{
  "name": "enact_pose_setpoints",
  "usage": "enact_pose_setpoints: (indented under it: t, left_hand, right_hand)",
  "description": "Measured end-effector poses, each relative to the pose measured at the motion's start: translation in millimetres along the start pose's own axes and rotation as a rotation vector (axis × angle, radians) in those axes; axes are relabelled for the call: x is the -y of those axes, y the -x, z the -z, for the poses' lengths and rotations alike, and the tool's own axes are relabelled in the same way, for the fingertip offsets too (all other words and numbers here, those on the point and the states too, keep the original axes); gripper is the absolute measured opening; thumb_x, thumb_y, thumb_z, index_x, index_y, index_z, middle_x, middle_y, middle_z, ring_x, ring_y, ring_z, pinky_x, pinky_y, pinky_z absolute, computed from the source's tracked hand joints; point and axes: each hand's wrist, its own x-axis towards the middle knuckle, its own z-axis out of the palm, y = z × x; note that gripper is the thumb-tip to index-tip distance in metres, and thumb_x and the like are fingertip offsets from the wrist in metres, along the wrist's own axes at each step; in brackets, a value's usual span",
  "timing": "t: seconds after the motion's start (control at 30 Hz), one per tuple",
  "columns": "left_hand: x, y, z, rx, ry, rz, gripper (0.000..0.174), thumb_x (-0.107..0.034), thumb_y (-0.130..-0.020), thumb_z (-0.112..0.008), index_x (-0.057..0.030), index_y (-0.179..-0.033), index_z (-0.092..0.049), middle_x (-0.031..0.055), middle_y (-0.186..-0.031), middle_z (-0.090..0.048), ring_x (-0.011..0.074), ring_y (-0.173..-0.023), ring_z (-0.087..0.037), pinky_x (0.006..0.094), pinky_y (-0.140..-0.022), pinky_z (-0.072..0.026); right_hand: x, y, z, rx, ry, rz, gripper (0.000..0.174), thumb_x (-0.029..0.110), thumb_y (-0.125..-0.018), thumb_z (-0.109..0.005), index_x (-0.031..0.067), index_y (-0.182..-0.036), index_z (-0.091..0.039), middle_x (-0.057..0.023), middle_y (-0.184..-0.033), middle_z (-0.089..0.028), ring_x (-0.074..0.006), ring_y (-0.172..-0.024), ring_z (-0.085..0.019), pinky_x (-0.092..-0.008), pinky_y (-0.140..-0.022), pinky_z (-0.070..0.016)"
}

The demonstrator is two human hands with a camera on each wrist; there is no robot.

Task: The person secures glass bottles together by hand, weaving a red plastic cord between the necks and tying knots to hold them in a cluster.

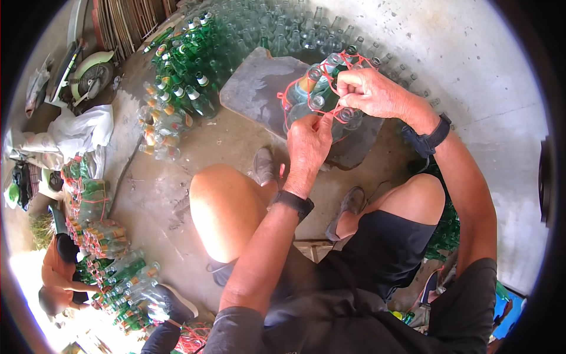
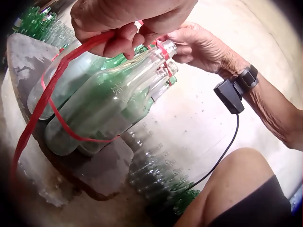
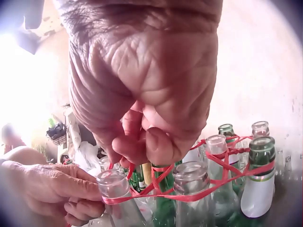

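Observation:
A bundle of clear and green glass bottles (image 1: 318, 103) stands upright on a grey slab (image 1: 250, 88), with red plastic twine (image 3: 194, 195) laced round the necks. A second loop of twine (image 2: 71, 130) circles the bottles lower down. At the near side of the bundle, my left hand (image 1: 309, 144) grips a length of this twine, and a loose tail hangs from it in the left wrist view. My right hand (image 1: 374, 94) pinches twine just above the bottle mouths, fingers curled, as the right wrist view shows. A clear bottle neck (image 3: 115, 187) sits between the two hands.
Many green bottles (image 1: 183, 71) and clear bottles (image 1: 289, 41) stand along the wall behind the slab. Tied bottle bundles (image 1: 103, 236) line the left side, near another person (image 1: 59, 277) bending over bottles. A fan (image 1: 91, 79) lies at the upper left.

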Motion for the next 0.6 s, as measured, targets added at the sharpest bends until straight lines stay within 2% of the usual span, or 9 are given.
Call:
enact_pose_setpoints:
  t: [0.03, 0.1, 0.13, 0.2, 0.23, 0.3, 0.43, 0.5, 0.6]
  left_hand:
    - [-0.3, 0.3, -0.8, 0.001, -0.001, -0.001, 0.037, -0.035, -0.097, -0.076, 0.0019, -0.094, -0.077, 0.0214, -0.082, -0.075, 0.0399, -0.080, -0.075, 0.0473, -0.073, -0.0571]
    - [-0.2, 1.2, -2.6, -0.026, 0.014, -0.026, 0.036, -0.034, -0.097, -0.076, 0.0015, -0.097, -0.078, 0.0221, -0.084, -0.076, 0.0402, -0.081, -0.076, 0.0472, -0.075, -0.0573]
    - [0.0, 1.7, -3.2, -0.025, 0.014, -0.027, 0.036, -0.034, -0.097, -0.076, 0.0015, -0.097, -0.078, 0.0221, -0.084, -0.076, 0.0402, -0.081, -0.076, 0.0472, -0.075, -0.0573]
    - [-1.3, 2.2, -2.8, -0.048, -0.007, -0.082, 0.037, -0.030, -0.097, -0.073, 0.0059, -0.103, -0.076, 0.0184, -0.075, -0.072, 0.0199, -0.069, -0.067, 0.0406, -0.070, -0.0549]
    - [-2.5, 2.7, -1.7, -0.048, -0.006, -0.084, 0.037, -0.030, -0.097, -0.073, 0.0059, -0.103, -0.076, 0.0184, -0.075, -0.072, 0.0199, -0.069, -0.067, 0.0406, -0.070, -0.0549]
    - [-4.5, 3.5, -1.0, -0.017, 0.030, 0.005, 0.035, -0.032, -0.098, -0.075, 0.0025, -0.101, -0.078, 0.0235, -0.087, -0.076, 0.0408, -0.085, -0.076, 0.0470, -0.077, -0.0577]
    - [-6.2, 2.7, -0.5, -0.005, 0.074, 0.043, 0.033, -0.030, -0.098, -0.074, 0.0028, -0.102, -0.078, 0.0240, -0.088, -0.077, 0.0409, -0.085, -0.076, 0.0467, -0.078, -0.0577]
    - [-6.8, 3.4, 0.6, -0.024, 0.072, -0.028, 0.031, -0.028, -0.099, -0.073, 0.0022, -0.103, -0.078, 0.0241, -0.089, -0.077, 0.0408, -0.086, -0.077, 0.0461, -0.079, -0.0578]
    - [-8.7, 4.0, 0.5, -0.022, 0.091, -0.031, 0.030, -0.026, -0.099, -0.072, 0.0027, -0.104, -0.078, 0.0239, -0.089, -0.077, 0.0406, -0.087, -0.077, 0.0457, -0.079, -0.0577]
  right_hand:
    - [-0.2, 1.0, 1.7, -0.002, 0.000, 0.000, 0.018, 0.005, -0.089, -0.069, 0.0029, -0.079, -0.055, -0.0074, -0.070, -0.054, -0.0239, -0.065, -0.052, -0.0408, -0.063, -0.0456]
    - [1.6, 3.4, 6.3, -0.027, 0.330, 0.088, 0.022, 0.014, -0.090, -0.073, 0.0053, -0.079, -0.056, -0.0091, -0.068, -0.055, -0.0279, -0.062, -0.055, -0.0429, -0.062, -0.0454]
    - [1.5, 3.6, 8.7, -0.028, 0.330, 0.087, 0.022, 0.014, -0.090, -0.073, 0.0053, -0.079, -0.056, -0.0091, -0.068, -0.055, -0.0279, -0.062, -0.055, -0.0429, -0.062, -0.0454]
    - [2.5, 2.3, 15.0, -0.052, 0.594, 0.187, 0.027, 0.022, -0.089, -0.077, 0.0072, -0.079, -0.056, -0.0107, -0.066, -0.055, -0.0347, -0.064, -0.058, -0.0459, -0.061, -0.0448]
    - [5.0, 1.7, 18.6, -0.053, 0.595, 0.187, 0.027, 0.022, -0.089, -0.077, 0.0072, -0.079, -0.056, -0.0107, -0.066, -0.055, -0.0347, -0.064, -0.058, -0.0459, -0.061, -0.0448]
    - [10.5, 0.5, 26.0, -0.034, 0.676, 0.134, 0.031, 0.026, -0.087, -0.079, 0.0073, -0.078, -0.056, -0.0113, -0.063, -0.056, -0.0387, -0.066, -0.060, -0.0484, -0.061, -0.0444]
    - [1.7, -4.6, 29.5, -0.043, 0.610, 0.139, 0.027, 0.023, -0.089, -0.075, 0.0062, -0.079, -0.056, -0.0122, -0.067, -0.057, -0.0399, -0.068, -0.059, -0.0497, -0.063, -0.0446]
    - [0.2, -7.0, 30.5, -0.072, 0.637, 0.185, 0.019, 0.017, -0.092, -0.069, 0.0060, -0.084, -0.056, -0.0139, -0.073, -0.059, -0.0401, -0.072, -0.059, -0.0507, -0.065, -0.0452]
    - [-4.9, -11.2, 32.4, -0.091, 0.549, 0.219, 0.010, 0.011, -0.094, -0.062, 0.0058, -0.088, -0.056, -0.0152, -0.079, -0.060, -0.0398, -0.075, -0.060, -0.0508, -0.067, -0.0454]
